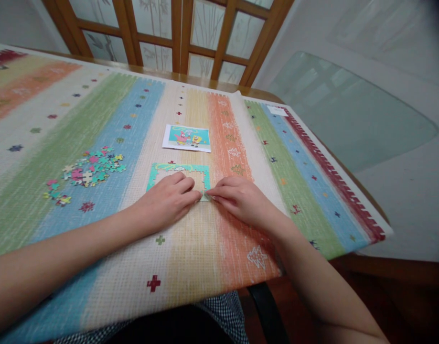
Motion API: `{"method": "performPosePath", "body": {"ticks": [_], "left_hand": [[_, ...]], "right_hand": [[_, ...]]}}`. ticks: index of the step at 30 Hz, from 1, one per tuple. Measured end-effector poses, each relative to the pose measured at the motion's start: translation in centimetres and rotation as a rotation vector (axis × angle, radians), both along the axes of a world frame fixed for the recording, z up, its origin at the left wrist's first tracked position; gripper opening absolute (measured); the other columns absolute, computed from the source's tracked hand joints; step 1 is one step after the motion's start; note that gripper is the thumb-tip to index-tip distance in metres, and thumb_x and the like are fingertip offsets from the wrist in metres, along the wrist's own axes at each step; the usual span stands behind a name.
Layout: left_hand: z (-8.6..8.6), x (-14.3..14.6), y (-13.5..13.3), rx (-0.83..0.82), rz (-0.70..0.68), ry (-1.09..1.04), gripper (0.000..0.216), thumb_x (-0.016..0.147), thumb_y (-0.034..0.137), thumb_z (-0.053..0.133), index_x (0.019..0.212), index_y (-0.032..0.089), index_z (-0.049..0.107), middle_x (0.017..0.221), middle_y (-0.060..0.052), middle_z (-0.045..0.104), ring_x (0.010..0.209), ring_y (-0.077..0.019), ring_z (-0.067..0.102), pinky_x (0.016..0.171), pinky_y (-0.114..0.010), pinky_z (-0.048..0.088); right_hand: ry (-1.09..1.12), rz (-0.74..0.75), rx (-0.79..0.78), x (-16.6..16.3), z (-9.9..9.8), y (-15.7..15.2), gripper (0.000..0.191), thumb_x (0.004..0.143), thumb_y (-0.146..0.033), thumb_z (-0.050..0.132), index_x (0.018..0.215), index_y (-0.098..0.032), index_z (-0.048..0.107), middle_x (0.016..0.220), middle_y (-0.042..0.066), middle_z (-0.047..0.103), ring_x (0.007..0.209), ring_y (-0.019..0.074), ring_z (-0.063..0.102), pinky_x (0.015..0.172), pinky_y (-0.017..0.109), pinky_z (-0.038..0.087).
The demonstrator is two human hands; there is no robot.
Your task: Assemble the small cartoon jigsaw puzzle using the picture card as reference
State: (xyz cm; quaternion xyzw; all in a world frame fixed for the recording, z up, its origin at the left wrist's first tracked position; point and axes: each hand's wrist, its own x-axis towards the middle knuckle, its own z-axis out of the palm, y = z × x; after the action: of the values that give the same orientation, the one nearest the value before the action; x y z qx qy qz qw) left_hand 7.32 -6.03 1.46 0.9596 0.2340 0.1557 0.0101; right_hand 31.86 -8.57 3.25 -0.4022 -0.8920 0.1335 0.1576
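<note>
A jigsaw puzzle border (pixel 162 167) of joined turquoise edge pieces lies on the striped tablecloth, its middle showing bare cloth. My left hand (pixel 172 198) rests over its lower left part with the fingers curled, fingertips pressing at the bottom edge near the right corner. From the other side, my right hand (pixel 242 198) has thumb and fingers pinched together at that same corner, on what looks like a small jigsaw piece, mostly hidden. Just beyond the border lies a reference picture card (pixel 188 138) with cartoon figures on turquoise.
To the left is a heap of loose jigsaw pieces (pixel 93 167), with a smaller cluster (pixel 56 193) nearer me. A white paper slip (pixel 277 111) lies by the far right edge of the tablecloth (pixel 190 248). Wooden glazed doors (pixel 179 38) stand behind the table.
</note>
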Motion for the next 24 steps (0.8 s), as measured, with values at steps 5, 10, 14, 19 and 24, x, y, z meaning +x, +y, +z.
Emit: {"method": "performPosePath", "body": {"ticks": [5, 10, 14, 19, 24], "left_hand": [[0.0, -0.1, 0.0, -0.042, 0.011, -0.033, 0.025, 0.103, 0.024, 0.047, 0.108, 0.018, 0.070, 0.095, -0.008, 0.060, 0.091, -0.0224, 0.050, 0.084, -0.036, 0.044], [-0.2, -0.4, 0.1, -0.122, 0.026, -0.066, 0.023, 0.103, 0.025, 0.047, 0.111, 0.018, 0.067, 0.098, -0.008, 0.060, 0.094, -0.0229, 0.051, 0.085, -0.038, 0.045], [-0.1, -0.6, 0.3, -0.275, 0.074, -0.137, 0.017, 0.100, 0.024, 0.049, 0.109, 0.016, 0.060, 0.104, -0.009, 0.062, 0.099, -0.0225, 0.056, 0.089, -0.038, 0.047], [1.9, -1.8, 1.1, -0.283, 0.083, -0.157, 0.016, 0.100, 0.020, 0.045, 0.108, 0.017, 0.059, 0.103, -0.008, 0.063, 0.099, -0.0212, 0.059, 0.088, -0.036, 0.048], [3.3, -4.6, 1.7, -0.156, 0.123, -0.131, 0.017, 0.101, 0.022, 0.045, 0.107, 0.018, 0.060, 0.102, -0.008, 0.063, 0.099, -0.0217, 0.059, 0.090, -0.036, 0.047]], "right_hand": [[-0.078, -0.002, 0.040, -0.5, -0.2, -0.1, 0.024, 0.098, -0.017, 0.055, 0.104, -0.019, 0.078, 0.094, 0.011, 0.071, 0.088, 0.0224, 0.062, 0.081, 0.038, 0.049], [0.041, 0.007, -0.036, 0.0, -0.2, 0.0, 0.028, 0.098, -0.013, 0.053, 0.115, -0.021, 0.074, 0.099, 0.009, 0.071, 0.094, 0.0205, 0.063, 0.086, 0.036, 0.050], [-0.016, 0.016, 0.007, -0.3, -0.4, -0.1, 0.028, 0.098, -0.013, 0.053, 0.112, -0.020, 0.076, 0.097, 0.010, 0.068, 0.091, 0.0215, 0.060, 0.082, 0.036, 0.049], [0.028, 0.020, -0.011, -0.3, -0.5, 0.0, 0.029, 0.097, -0.011, 0.052, 0.114, -0.020, 0.074, 0.098, 0.010, 0.068, 0.093, 0.0214, 0.061, 0.083, 0.036, 0.050], [0.019, 0.032, -0.027, 0.2, -0.3, 0.2, 0.029, 0.095, -0.008, 0.052, 0.106, -0.020, 0.075, 0.098, 0.009, 0.068, 0.095, 0.0208, 0.061, 0.084, 0.035, 0.050]]}}
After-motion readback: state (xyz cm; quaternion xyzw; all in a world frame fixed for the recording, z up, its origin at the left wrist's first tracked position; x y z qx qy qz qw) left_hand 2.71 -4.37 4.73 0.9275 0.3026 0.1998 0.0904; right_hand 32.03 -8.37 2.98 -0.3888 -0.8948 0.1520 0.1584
